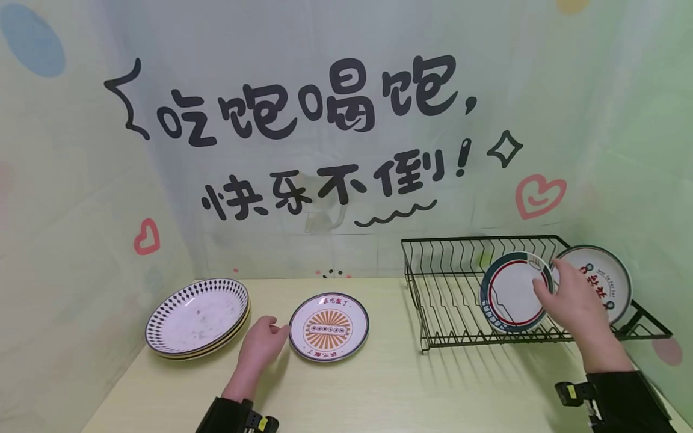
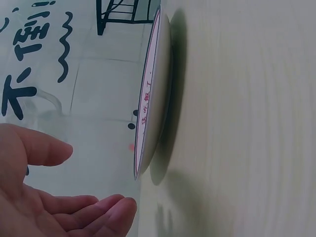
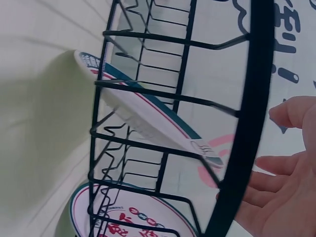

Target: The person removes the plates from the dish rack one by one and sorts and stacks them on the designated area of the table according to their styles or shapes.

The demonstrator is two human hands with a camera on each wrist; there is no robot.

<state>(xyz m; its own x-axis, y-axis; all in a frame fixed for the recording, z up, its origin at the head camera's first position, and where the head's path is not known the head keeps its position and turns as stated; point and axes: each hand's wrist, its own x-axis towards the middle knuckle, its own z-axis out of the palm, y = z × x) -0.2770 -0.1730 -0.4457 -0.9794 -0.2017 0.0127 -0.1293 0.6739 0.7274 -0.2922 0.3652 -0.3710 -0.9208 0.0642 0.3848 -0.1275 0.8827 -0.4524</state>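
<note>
My left hand [image 1: 262,343] is beside a small white plate [image 1: 328,328] with an orange sunburst print, which lies on the table. In the left wrist view, thumb and loosely bent fingers [image 2: 79,210] are spread apart near the plate's rim, holding nothing. On the right, a white plate with a teal rim and red ring [image 1: 517,294] leans in the black wire dish rack [image 1: 444,288]. Close to that plate's upper edge is my right hand [image 1: 582,300], its thumb and fingers parted with nothing between them. Behind it stands another white plate with red lettering [image 1: 614,270], partly hidden by the hand.
A stack of several large plates [image 1: 197,316], the top one with a black diamond border, sits at the table's left. Behind the table [image 1: 368,391] hangs a printed cloth [image 1: 335,36]. The rack's black end bar [image 3: 254,98] passes just in front of the right hand.
</note>
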